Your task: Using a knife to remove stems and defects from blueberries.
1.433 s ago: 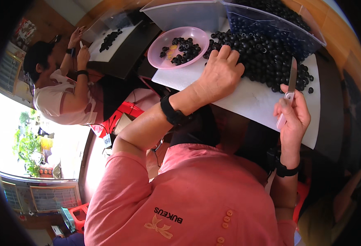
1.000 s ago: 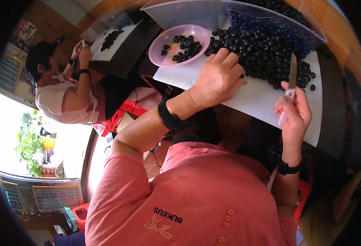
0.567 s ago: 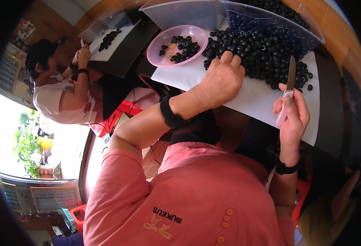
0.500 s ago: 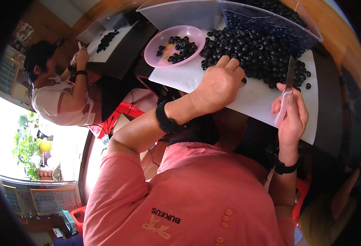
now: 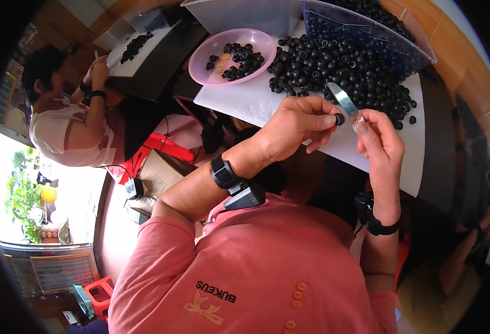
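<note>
My left hand (image 5: 295, 125) pinches one small round black piece (image 5: 339, 119) between thumb and fingertips, above the white board (image 5: 231, 104). A short knife (image 5: 343, 99) is in my right hand (image 5: 383, 140), which is closed round its pale handle, with the blade pointing up and left. The blade is just right of the held piece; whether they touch I cannot tell. Beyond both hands lies a heap of black pieces (image 5: 339, 65), several showing a round hole. To its left a pink bowl (image 5: 195, 71) contains more such pieces.
Behind the heap stand a translucent bin (image 5: 242, 16) and a clear bin (image 5: 367, 36) with many black pieces. At the left another person (image 5: 75, 122) works at a second board (image 5: 164, 42). A cardboard box (image 5: 161, 175) and a red stool (image 5: 99, 295) are lower left.
My left hand has moved slightly down and turned, bringing the black piece toward the knife. My right hand has come left, and the blade now tilts left instead of standing nearly upright.
</note>
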{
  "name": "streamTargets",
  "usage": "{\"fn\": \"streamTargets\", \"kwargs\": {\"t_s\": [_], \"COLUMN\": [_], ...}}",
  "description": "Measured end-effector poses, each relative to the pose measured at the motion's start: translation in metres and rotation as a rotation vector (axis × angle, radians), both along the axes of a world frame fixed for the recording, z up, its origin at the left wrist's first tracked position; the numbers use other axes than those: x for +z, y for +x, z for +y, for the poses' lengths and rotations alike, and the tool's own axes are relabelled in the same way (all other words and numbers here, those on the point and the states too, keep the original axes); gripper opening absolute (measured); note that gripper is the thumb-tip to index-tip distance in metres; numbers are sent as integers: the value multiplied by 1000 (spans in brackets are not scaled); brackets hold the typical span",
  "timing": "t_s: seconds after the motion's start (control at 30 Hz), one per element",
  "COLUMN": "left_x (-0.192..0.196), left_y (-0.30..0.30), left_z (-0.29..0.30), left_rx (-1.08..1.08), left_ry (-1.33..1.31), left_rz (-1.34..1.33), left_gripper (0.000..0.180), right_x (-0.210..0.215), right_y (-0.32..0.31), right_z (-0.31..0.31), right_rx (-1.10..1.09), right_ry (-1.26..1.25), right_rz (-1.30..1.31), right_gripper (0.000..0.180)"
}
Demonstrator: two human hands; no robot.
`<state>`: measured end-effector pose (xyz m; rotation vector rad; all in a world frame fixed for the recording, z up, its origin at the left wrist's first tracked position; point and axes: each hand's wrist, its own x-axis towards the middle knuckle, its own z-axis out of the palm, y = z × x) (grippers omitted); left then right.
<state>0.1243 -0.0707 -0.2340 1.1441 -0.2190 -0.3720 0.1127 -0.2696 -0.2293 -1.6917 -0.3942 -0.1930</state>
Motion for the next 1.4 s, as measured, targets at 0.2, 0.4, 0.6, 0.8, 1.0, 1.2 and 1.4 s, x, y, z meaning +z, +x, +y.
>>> {"fn": "streamTargets", "kwargs": {"t_s": [0.2,0.4,0.6,0.8,1.0,1.2,1.4], "left_x": [-3,-6,-10,-10,-9,-10,-8], "left_y": [1,3,5,4,4,4,2], "left_z": [0,-1,-2,-4,-2,-1,-6], "left_rx": [-1,-25,-67,-45,-49,-82,-101], "left_ry": [-103,-163,-203,-199,-203,-212,-274], "left_rz": [72,111,134,119,129,164,270], "left_gripper": [12,13,14,13,12,15,19], "right_x": [0,-2,1,0,1,1,-3], "right_y": [0,2,3,4,3,4,4], "right_z": [6,6,7,7,8,7,4], "right_rx": [9,21,37,21,23,35,46], "right_ry": [-19,8,26,-7,-12,-44,-65], "right_rz": [42,60,113,105,106,90,37], "right_gripper": [12,14,16,16,17,17,16]}}
